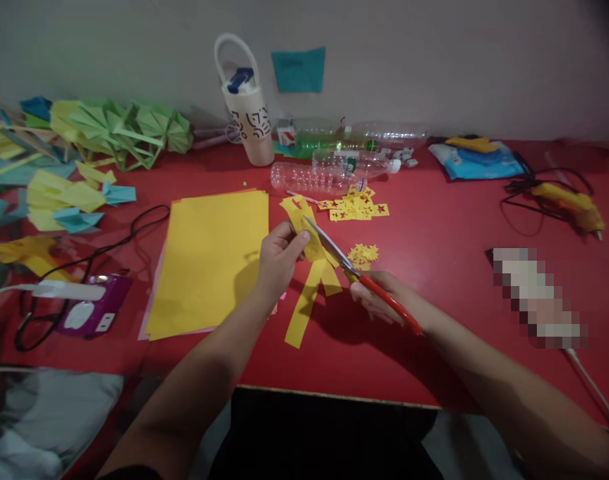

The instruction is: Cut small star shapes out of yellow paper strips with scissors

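Note:
Pinched in my left hand (280, 259) is a yellow paper strip (313, 248), with cut-outs near its far end. My right hand (377, 297) grips red-handled scissors (384, 293); their blades lie at the strip, just beyond my left thumb. Whether the blades are parted is hard to see. Loose yellow strips (303, 313) lie on the red table below my hands. A small pile of yellow paper stars (363, 255) sits just beyond my right hand. Farther back is a heap of strip pieces with star-shaped holes (357, 208).
Yellow sheets (212, 260) are stacked left of my hands. Clear plastic bottles (329, 177) and a cream tumbler (249, 120) stand or lie by the wall. Yellow glue guns lie left (29, 252) and right (569, 203), with black cords. Folded paper shapes (124, 127) fill the far left.

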A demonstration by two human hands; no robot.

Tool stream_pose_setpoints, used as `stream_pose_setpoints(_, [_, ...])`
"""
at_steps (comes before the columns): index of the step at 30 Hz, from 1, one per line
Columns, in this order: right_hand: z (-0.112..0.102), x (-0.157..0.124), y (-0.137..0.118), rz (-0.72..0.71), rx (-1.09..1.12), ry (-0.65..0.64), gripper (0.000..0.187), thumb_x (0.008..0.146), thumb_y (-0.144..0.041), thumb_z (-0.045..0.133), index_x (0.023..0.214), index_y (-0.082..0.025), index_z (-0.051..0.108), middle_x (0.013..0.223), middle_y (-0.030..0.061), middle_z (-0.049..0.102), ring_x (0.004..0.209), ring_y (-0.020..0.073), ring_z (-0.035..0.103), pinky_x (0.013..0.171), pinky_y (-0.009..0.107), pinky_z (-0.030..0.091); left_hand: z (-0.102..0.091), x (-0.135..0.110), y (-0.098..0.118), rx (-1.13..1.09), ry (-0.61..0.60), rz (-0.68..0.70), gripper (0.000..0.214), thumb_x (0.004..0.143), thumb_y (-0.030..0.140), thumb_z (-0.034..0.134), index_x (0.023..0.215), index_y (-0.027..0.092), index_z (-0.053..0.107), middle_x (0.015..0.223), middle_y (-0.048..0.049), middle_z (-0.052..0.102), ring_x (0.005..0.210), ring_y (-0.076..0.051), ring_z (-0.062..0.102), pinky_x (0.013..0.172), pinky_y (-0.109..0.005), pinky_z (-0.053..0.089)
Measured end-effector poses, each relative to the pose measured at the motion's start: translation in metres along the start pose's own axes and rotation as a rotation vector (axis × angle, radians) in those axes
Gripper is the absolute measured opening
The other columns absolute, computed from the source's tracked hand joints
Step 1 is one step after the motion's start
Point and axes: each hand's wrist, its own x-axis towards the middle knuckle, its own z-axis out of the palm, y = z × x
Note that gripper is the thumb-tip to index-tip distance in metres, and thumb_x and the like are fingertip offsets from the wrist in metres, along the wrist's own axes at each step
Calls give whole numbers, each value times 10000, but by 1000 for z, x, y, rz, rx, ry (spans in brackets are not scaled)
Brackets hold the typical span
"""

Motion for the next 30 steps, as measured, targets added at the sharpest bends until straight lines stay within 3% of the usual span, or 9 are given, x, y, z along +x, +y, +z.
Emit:
stream_pose_setpoints(8, [2, -3, -1, -46, 54, -8, 501, 825, -686, 561, 667, -222, 454, 464, -89, 382, 377, 59, 341, 380, 231, 309, 1, 0, -1, -10, 12, -16, 114, 718, 297, 662, 707, 186, 635, 587, 34, 571, 474, -48, 468, 440, -176, 414])
stream_pose_setpoints(30, [1, -2, -2, -52, -11, 11, 526, 830, -694, 550, 632, -234, 388, 476, -78, 381, 385, 69, 358, 362, 226, 282, 0, -1, -3, -25, -7, -13, 99, 745, 288, 660, 724, 191, 657, 605, 34, 585, 477, -49, 487, 450, -175, 431])
